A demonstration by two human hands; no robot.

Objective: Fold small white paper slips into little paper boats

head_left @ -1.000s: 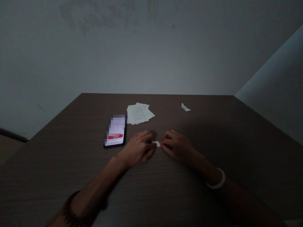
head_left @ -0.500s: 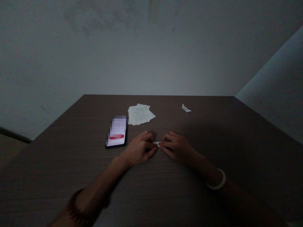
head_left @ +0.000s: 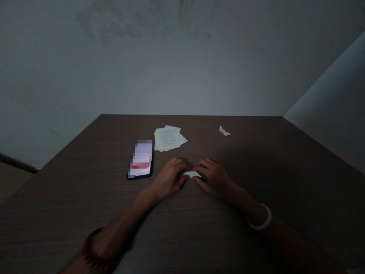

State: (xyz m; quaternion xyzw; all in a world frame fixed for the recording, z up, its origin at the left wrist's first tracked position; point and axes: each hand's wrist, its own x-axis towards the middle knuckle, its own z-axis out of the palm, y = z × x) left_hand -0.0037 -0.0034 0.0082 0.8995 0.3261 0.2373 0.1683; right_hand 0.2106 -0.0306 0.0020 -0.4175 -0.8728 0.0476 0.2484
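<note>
A: What is lying nearest?
B: On the forearms, a dark reddish-brown beaded bracelet (head_left: 86, 249) is circling the left one, and a white beaded bracelet (head_left: 269, 219) is ringing the right wrist. Both are reaching over a dark brown, wood-grained desk (head_left: 171, 236).

A: And the grip?
B: The left hand (head_left: 170, 178) and the right hand (head_left: 215, 177) are facing each other, each holding one end of a small, flat, folded white paper strip (head_left: 192, 174) between thumb and fingers. The strip is lying crosswise between them, low over the desk; whether it is touching the wood, I cannot tell.

A: Anything farther off?
B: Left of the left hand, a black-edged smartphone (head_left: 142, 156) is glowing, part of its screen blurred. Just beyond it, a loose pile of printed white paper sheets (head_left: 168, 139) is fanning out. Farther right, a small, pointed, folded white paper piece (head_left: 224, 131) is sitting apart, and behind everything a stained grey wall (head_left: 182, 68) is rising.
</note>
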